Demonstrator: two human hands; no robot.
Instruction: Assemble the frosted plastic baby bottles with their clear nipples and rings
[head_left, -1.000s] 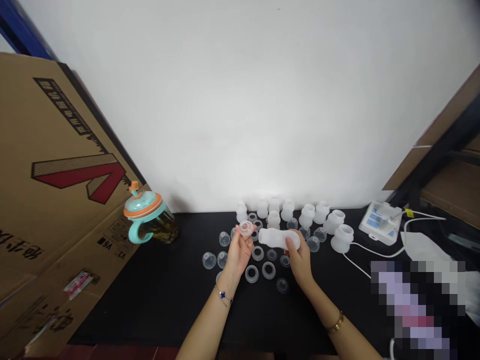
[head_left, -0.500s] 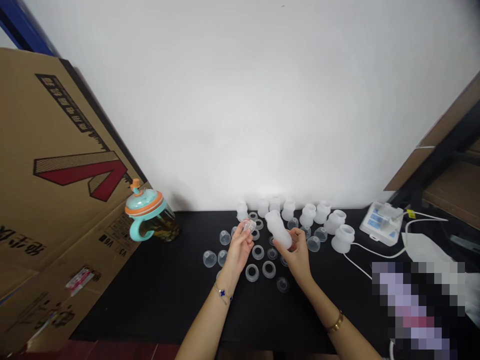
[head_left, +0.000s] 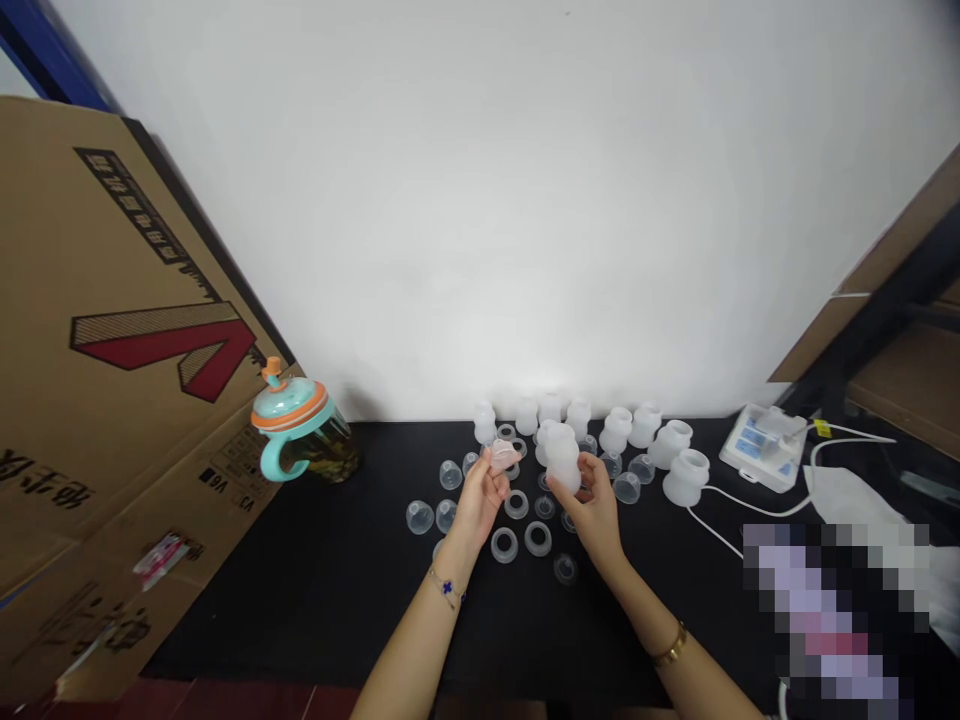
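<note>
My left hand [head_left: 482, 495] pinches a small clear bottle teat [head_left: 504, 455] between thumb and fingers, above the black table. To its right, my right hand [head_left: 592, 505] grips a frosted white baby bottle [head_left: 562, 455] by its lower part, its mouth end tilted up. The teat and the bottle are apart. Below and between the hands lie several white screw rings, among them a ring [head_left: 504, 546] and another ring [head_left: 538, 539], along with a clear teat [head_left: 565, 569]. Clear domed caps, such as a cap [head_left: 420, 517], lie left of my left hand.
A row of frosted bottles [head_left: 616, 430] stands along the white wall, with one bottle [head_left: 686, 478] farther right. A teal-lidded jug [head_left: 304, 430] stands left beside a large cardboard box [head_left: 135, 400]. White power strip [head_left: 763, 447] and cables lie right.
The bottle in my right hand has turned more upright. My left hand has tipped the teat slightly, and both hands stay nearly in place.
</note>
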